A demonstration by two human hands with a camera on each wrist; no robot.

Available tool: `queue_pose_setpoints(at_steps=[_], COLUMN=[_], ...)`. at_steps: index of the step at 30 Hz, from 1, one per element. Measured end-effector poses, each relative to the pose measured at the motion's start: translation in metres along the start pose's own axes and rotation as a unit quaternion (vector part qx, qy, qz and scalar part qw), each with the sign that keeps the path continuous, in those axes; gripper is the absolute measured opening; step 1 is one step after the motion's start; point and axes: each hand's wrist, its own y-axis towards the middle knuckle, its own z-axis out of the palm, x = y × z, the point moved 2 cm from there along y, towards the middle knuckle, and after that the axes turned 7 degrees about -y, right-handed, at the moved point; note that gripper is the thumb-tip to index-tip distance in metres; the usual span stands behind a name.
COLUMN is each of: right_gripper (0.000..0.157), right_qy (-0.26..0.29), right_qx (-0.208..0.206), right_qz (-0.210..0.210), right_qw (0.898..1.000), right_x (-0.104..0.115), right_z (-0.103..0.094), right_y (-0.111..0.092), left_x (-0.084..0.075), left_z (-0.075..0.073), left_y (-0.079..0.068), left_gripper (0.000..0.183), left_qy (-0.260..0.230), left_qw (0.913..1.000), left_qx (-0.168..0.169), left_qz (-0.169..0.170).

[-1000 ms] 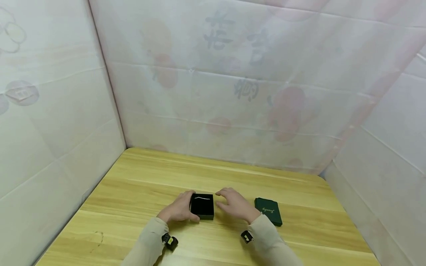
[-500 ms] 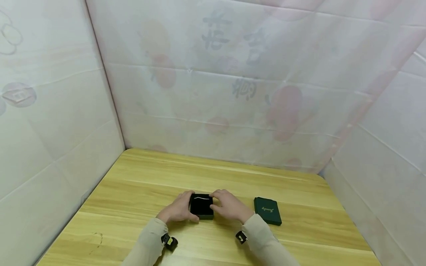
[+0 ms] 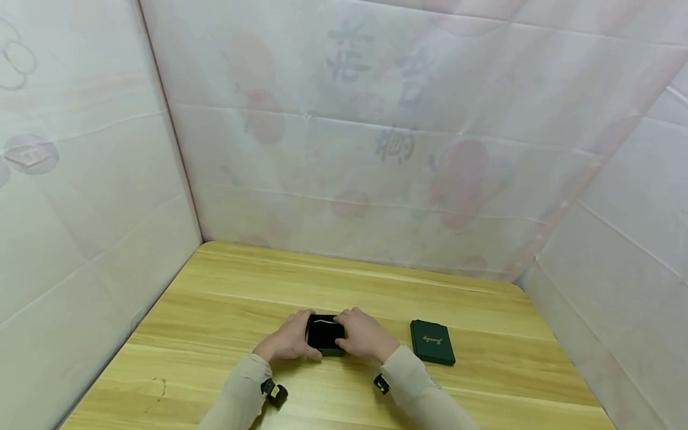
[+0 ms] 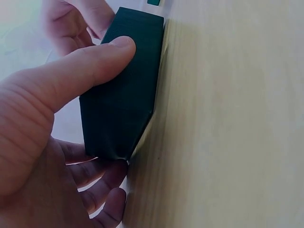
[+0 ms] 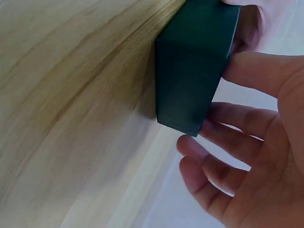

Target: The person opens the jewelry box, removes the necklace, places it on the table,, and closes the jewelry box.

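A small dark green jewelry box (image 3: 332,352) sits uncovered on the table, its inside black. Across the far part of its black insert (image 3: 324,335) lies a thin silvery chain (image 3: 322,321). My left hand (image 3: 287,339) grips the box from the left, thumb on the near wall and fingers around the far left corner. From the right my right hand (image 3: 368,337) reaches over the rim, thumb and forefinger apart above the insert. In the right wrist view the thumb touches the rim of the box (image 5: 185,85); the forefinger's tip is hidden behind the wall.
The matching green lid (image 3: 432,341) with gold lettering lies flat on the table to the right of my right hand. Pale printed fabric walls (image 3: 344,179) close off the wooden table (image 3: 215,298) at the back and sides.
My right hand has moved left from beside the box until its thumb and fingers are over the right rim. The left hand has kept its grip on the box.
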Motion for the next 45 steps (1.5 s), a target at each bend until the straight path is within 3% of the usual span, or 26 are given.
queue_pose_setpoints(at_steps=[6,18,28,45], right_gripper=[0.047,0.048,0.048,0.045], right_qy=[-0.02,0.03,0.041,0.054], right_qx=[0.013,0.04,0.053,0.039], right_qz=[0.015,0.033,0.034,0.027], right_qw=[1.0,0.998,0.997,0.997], right_x=[0.003,0.002,0.004,0.002], right_z=[0.003,0.005,0.004,0.003], right_y=[0.003,0.007,0.011,0.01], left_x=[-0.001,0.0,0.001,0.001], left_z=[0.0,0.0,0.0,0.002], left_y=[-0.001,-0.001,-0.001,0.001], left_gripper=[0.096,0.097,0.096,0.095], left_qy=[-0.004,0.0,0.001,0.014], left_qw=[1.0,1.0,1.0,0.9999], left_qx=[0.006,0.004,0.005,0.003], left_qz=[-0.007,-0.005,-0.002,0.007])
